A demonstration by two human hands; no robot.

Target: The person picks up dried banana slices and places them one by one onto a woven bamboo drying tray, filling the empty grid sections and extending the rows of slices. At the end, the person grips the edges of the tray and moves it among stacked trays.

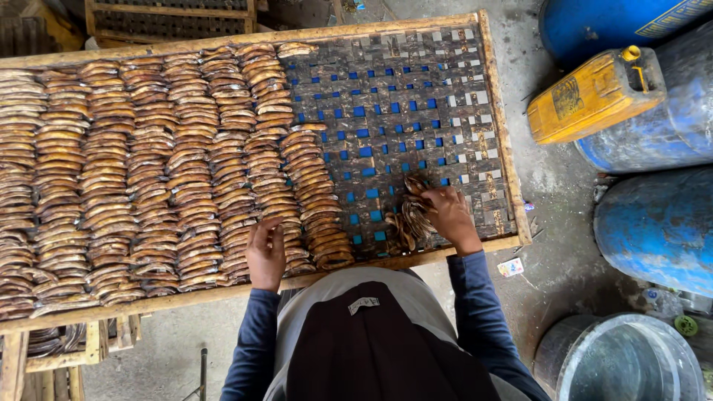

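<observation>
Your right hand (448, 215) is cupped palm-down over a small loose heap of dried fish (411, 215), fingers curled around the pieces at its upper left — it has hold of some of them, though how many you cannot tell. The heap lies on the bare weave of the drying rack (416, 104), spilling from under the hand toward 9 o'clock, and its pieces point every which way rather than along one line.

Your left hand (266, 255) rests flat, fingers together and only slightly bent, on the near end of the laid rows of fish (148, 171); it grips nothing — it presses down on the pieces at the rack's front edge.

The relation that counts: the last laid column (316, 193) runs from 12 down to 6 o'clock, each piece lying crosswise, long axis from 9 to 3. That column sits between your two hands, near the left one, and at about 9 o'clock from the heap. The open weave is at 12 o'clock of the right hand.

Beyond the rack at 3 o'clock stand blue drums (653, 223) and a yellow jerrycan (594, 93).
</observation>
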